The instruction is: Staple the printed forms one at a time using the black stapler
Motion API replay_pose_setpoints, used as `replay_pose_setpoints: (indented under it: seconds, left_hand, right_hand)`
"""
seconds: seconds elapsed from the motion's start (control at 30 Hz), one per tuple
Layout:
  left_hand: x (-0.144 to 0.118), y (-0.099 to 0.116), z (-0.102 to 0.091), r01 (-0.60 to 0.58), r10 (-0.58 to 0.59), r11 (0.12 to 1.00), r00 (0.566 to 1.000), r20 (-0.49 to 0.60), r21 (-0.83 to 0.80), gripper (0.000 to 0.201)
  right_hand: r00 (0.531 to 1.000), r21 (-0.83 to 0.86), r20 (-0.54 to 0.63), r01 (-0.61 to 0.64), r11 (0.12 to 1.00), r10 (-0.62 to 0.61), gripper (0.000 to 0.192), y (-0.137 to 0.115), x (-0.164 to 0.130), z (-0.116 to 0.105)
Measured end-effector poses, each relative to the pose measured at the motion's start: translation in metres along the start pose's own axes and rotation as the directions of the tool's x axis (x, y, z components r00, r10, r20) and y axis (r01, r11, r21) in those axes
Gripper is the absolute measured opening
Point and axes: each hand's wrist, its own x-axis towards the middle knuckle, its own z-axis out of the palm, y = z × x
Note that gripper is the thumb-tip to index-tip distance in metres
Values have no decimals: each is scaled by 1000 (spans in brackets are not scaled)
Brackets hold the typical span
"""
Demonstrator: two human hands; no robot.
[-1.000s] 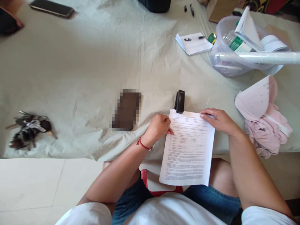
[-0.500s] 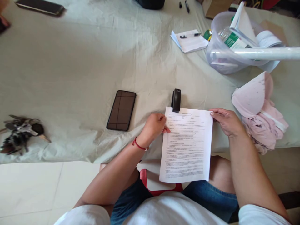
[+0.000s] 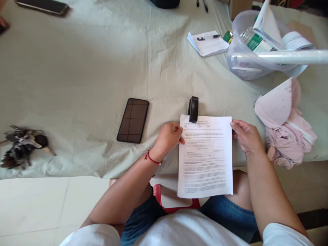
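A printed sheaf of paper hangs over the table's near edge, above my lap. My left hand pinches its left edge near the top, the fingers curled. On the opposite side, my right hand grips the right edge near the upper corner between thumb and fingers. A black stapler stands at the top edge of the paper, its front end overlapping the sheet left of centre. Whether the paper sits between its jaws I cannot tell. To the left of my left hand lies a dark smartphone.
A pink cloth bundle lies to the right. Behind it stands a clear plastic tub with a bottle and rolls. A notepad carries a pen. Keys lie far left; another phone lies at the back left.
The paper's lower end has swung slightly right and the sheet sits straighter. My right hand has shifted a little down its edge. My left hand and the stapler have barely moved.
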Motion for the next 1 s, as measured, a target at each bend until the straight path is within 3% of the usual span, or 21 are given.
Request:
replay_pose_setpoints:
  seconds: [0.2,0.4,0.63,0.83,1.0]
  left_hand:
    - [0,-3,2,-88,88,994,996,-2,60,25]
    - [1,-9,4,-166,168,985,986,-23,54,31]
    - [4,-6,2,-79,78,990,997,-17,-112,31]
    - [-1,2,-2,-6,21,974,998,64,-226,37]
    - [-1,2,-1,9,-2,994,998,64,-108,35]
  right_hand:
    - [997,-25,54,50,998,-48,40,13,-33,2]
    - [999,102,-42,7,995,-3,54,27,-37,16]
    - [996,171,-93,25,985,-10,50,34,-32,22]
    - [982,369,-70,-136,919,173,50,25,-32,16]
    - [959,374,-128,-190,907,254,49,24,-30,12]
